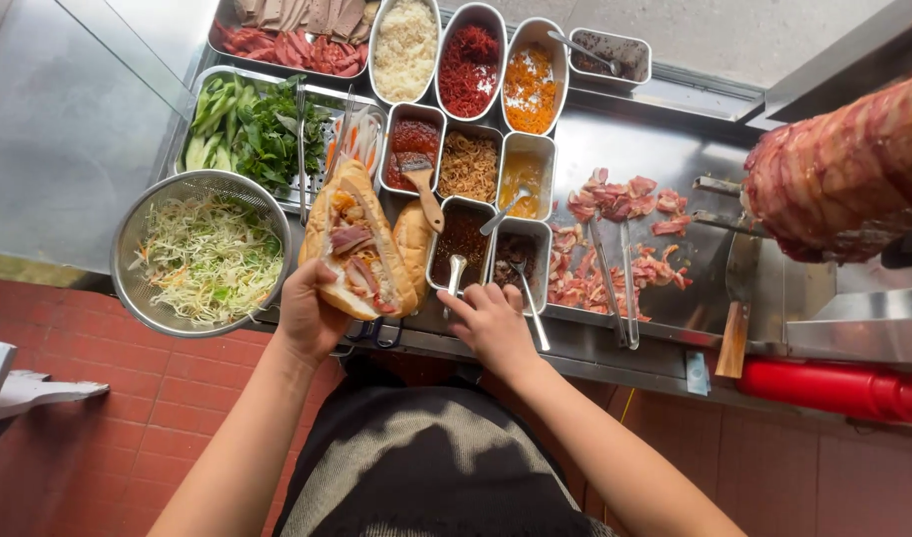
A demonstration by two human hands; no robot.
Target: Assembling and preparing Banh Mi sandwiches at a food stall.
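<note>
My left hand (310, 316) holds a split baguette sandwich (356, 239) filled with slices of meat, raised over the counter's front edge. My right hand (491, 320) reaches to the metal tub of dark sauce (463, 237) and its fingertips pinch the handle of the spoon (454, 272) standing in it. A second bread roll (413, 239) lies just behind the sandwich. A neighbouring tub of dark filling (517, 252) holds another spoon (529, 294).
A colander of shredded cabbage (205, 253) sits at left, a tray of herbs and cucumber (249, 127) behind it. Several tubs of toppings fill the back. Sliced meat and tongs (612, 268) lie on the steel plate, a meat spit (842, 171) at right, a red bottle (836, 387) below.
</note>
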